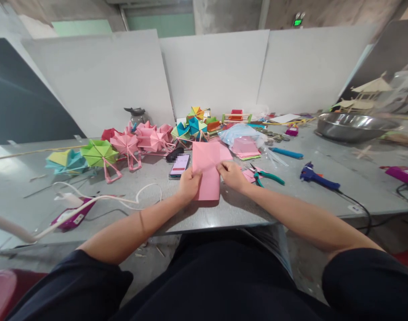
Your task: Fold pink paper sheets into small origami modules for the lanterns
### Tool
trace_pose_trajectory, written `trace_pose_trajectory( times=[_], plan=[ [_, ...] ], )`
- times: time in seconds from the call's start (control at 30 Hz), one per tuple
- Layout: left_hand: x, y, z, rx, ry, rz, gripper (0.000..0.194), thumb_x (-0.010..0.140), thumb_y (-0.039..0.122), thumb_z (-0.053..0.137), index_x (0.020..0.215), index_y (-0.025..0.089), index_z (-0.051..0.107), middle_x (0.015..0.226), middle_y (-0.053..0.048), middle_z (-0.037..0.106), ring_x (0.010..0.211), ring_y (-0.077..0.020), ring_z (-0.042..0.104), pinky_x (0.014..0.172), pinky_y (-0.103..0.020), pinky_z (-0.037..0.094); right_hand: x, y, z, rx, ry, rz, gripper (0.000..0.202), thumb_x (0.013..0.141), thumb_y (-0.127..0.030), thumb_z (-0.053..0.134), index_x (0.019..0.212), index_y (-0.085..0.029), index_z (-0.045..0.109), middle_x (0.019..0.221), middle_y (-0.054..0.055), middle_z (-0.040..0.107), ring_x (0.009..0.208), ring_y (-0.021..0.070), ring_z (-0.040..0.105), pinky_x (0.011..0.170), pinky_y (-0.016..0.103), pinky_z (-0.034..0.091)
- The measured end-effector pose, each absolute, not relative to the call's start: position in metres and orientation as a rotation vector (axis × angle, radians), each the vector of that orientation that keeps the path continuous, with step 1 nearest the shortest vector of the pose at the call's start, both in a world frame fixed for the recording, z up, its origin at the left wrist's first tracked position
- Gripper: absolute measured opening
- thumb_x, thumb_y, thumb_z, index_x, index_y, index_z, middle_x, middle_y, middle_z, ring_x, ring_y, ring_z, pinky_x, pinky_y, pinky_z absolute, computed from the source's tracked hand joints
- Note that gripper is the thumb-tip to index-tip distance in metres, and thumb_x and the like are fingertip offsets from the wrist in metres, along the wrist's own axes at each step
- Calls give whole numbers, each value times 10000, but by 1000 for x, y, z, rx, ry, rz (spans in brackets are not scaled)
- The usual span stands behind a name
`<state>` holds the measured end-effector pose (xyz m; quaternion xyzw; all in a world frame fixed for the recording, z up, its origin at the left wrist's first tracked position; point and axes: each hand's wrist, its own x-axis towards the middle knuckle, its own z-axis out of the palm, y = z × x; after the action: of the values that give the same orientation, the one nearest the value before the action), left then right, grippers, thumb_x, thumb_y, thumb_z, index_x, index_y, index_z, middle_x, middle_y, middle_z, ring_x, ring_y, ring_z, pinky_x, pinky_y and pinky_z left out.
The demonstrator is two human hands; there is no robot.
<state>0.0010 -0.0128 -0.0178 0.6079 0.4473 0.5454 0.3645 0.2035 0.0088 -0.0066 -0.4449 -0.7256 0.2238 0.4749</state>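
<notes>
A pink sheet of paper [208, 171], with a crease across it, is held upright between my hands above the table's front part. My left hand [190, 183] is closed on its left edge, thumb over the face. On the opposite edge, my right hand [231, 174] pinches the same sheet. Behind it more pink paper [225, 152] shows, partly hidden. A phone [179, 166] with its screen lit lies just left of the sheet. To the right of my right hand rest green-handled pliers [269, 175], over small pink paper pieces [249, 174].
Folded paper umbrella-like shapes [125, 143] line the back left. A plastic bag [242, 134] lies by stacked pink paper [245, 147]. A blue glue gun [319, 177], its cord trailing, and a metal bowl [354, 127] are on the right. A white cable [123, 199] crosses the left.
</notes>
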Motion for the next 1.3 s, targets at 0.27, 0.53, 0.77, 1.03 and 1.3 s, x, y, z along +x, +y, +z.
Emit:
trace_pose_trajectory(
  times=[0.27,0.53,0.77,1.03,1.3],
  plan=[
    [1,-15,-15,1554,1148,1448,155,975,326,691,916,187,727,861,-46,742,766,-210,656,694,-304,525,205,10,-11,-1083,-1791,580,464,979,-560,487,632,-266,396,626,1,453,637,174,398,599,340,275],
    [2,-15,-13,1541,1154,1499,146,982,304,672,924,188,740,848,-41,741,771,-203,657,685,-289,517,203,9,-13,-1093,-1828,576,462,992,-547,512,638,-262,434,624,3,508,641,180,427,617,340,286],
    [0,-12,-14,1493,1165,1529,144,985,308,649,943,198,731,874,-43,743,765,-198,657,675,-291,528,197,2,-13,-1113,-1883,594,382,1025,-414,498,682,-249,500,683,10,567,662,187,481,652,343,338],
    [0,-5,-17,1310,1146,1593,125,979,303,662,908,209,705,852,-35,716,741,-196,649,686,-314,544,194,-7,-9,-1144,-1940,588,351,1035,-325,523,693,-252,486,687,5,574,665,186,485,671,345,322],
    [-2,-6,-9,1252,1138,1650,133,1019,294,611,943,203,672,874,-28,695,761,-187,625,715,-321,520,192,-7,-13,-1121,-1979,605,371,1046,-333,518,683,-260,493,661,5,574,645,193,486,663,355,313]
  ],
)
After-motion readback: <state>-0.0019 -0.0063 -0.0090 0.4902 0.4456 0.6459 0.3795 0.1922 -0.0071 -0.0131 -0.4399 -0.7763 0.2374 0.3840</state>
